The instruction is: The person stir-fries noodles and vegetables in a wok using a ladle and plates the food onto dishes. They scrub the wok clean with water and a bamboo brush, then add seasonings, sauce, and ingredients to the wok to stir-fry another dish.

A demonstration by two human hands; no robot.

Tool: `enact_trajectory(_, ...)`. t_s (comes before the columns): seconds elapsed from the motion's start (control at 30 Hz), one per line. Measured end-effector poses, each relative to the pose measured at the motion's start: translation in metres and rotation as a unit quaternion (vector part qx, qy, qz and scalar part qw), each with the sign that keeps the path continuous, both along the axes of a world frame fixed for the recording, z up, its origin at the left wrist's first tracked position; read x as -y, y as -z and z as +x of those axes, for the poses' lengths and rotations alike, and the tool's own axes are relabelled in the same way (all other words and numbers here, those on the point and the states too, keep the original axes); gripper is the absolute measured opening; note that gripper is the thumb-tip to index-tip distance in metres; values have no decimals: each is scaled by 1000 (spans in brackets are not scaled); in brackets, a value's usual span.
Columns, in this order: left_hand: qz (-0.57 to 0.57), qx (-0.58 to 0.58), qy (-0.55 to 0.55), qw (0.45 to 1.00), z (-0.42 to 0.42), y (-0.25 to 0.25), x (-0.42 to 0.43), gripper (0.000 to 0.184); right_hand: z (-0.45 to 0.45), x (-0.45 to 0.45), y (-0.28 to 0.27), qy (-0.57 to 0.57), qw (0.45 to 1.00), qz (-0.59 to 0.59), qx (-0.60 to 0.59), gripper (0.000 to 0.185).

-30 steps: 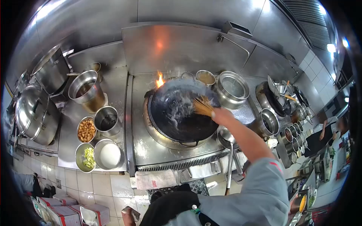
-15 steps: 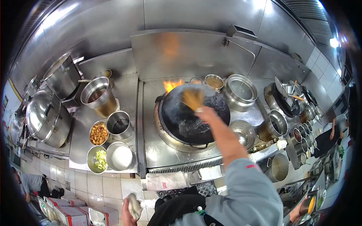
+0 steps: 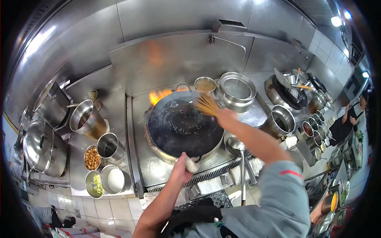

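Note:
A large black wok (image 3: 178, 133) tilts on the burner with shiny wet streaks inside, and flames (image 3: 158, 96) rise behind its rim. In my right hand (image 3: 228, 116), closed, is a bamboo wok brush (image 3: 206, 105), its bristles over the wok's right far side. My left hand (image 3: 181, 171) is closed on a pale folded cloth (image 3: 191, 164) at the wok's near rim, next to the near handle. Whether the cloth grips that handle I cannot tell. A ladle (image 3: 237, 145) lies to the right, its long handle pointing toward me.
Bowls of browned cubes (image 3: 92, 159) and chopped green vegetable (image 3: 97, 185) stand left, beside steel pots (image 3: 88, 119). Behind right are a small pot (image 3: 205, 85) and a wide water-filled pot (image 3: 238, 87). A faucet (image 3: 230, 43) hangs above. Another person (image 3: 351, 115) stands far right.
My left hand has come up with the cloth from below the counter to the wok's near rim. The brush has moved toward the wok's right side. The camera view has shifted.

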State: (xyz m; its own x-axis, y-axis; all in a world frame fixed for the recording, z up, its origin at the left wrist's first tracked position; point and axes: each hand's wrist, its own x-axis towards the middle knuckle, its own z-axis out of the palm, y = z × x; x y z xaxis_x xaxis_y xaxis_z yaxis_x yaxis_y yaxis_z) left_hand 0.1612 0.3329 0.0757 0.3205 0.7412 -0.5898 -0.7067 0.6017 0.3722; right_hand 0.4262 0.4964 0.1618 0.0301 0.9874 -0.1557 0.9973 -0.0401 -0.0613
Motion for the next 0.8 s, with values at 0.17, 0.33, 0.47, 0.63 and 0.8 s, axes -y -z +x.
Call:
enact_trajectory(0.17, 58, -165, -60, 983, 8, 69, -6, 22, -154, -3, 76, -15, 930, -50, -363, 48)
enact_trajectory(0.33, 175, -252, -58, 950, -44, -20, 25, 48, -68, 64, 8, 8, 835, -152, -528, 73)
enact_trajectory(0.47, 262, -417, -53, 869, -83, -34, -1, 40, -2, 112, -22, 105, 844, -62, -522, 73)
enact_trajectory(0.63, 340, -561, -7, 754, -101, -84, -21, 39, 25, 153, -30, 169, 847, 11, -504, 64)
enact_trajectory(0.8, 379, -692, 31, 613, -87, -149, 21, 44, -7, 178, -4, 257, 808, 126, -514, 67)
